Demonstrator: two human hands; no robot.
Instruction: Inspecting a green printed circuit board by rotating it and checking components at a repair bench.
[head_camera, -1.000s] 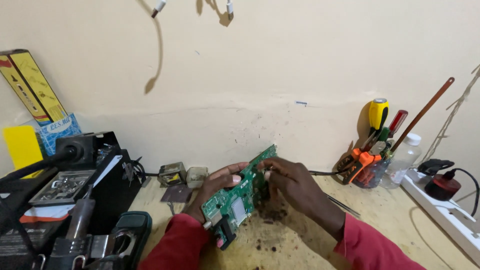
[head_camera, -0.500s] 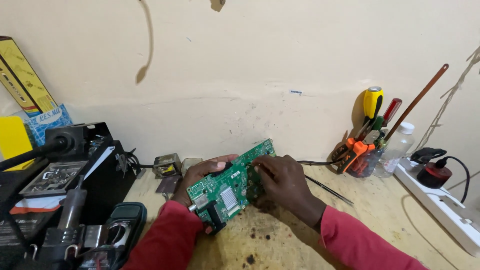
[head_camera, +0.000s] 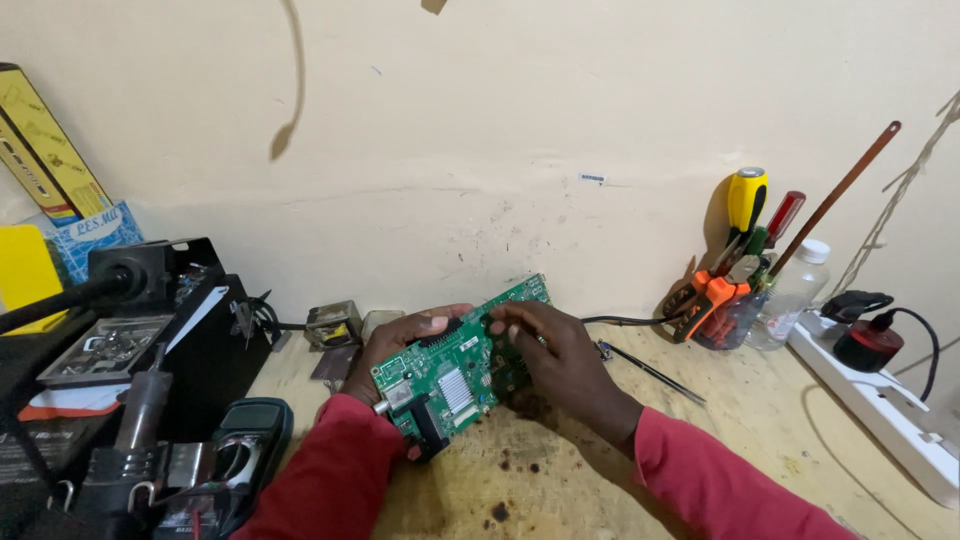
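Where the red sleeves enter from the bottom edge, both hands meet over a stained wooden bench (head_camera: 760, 420) and hold a green circuit board (head_camera: 455, 368) tilted up off its surface. The left hand (head_camera: 395, 345) is curled behind the board's left half, fingers closed round its upper edge. The right hand (head_camera: 560, 360) covers the right half, fingers bent and pressed onto the component face, thumb hidden. The board carries a small silver heat sink near its middle and a metal connector at its lower left corner. At near left lies a dark multimeter (head_camera: 245, 450) beside a black soldering station (head_camera: 150, 330). A white power strip (head_camera: 880, 405) with a black plug runs along the right edge. Tweezers (head_camera: 650, 370) lie just right of the hands. Against the wall stands a holder of screwdrivers and pliers (head_camera: 735, 280), a clear bottle (head_camera: 795, 295) beside it.
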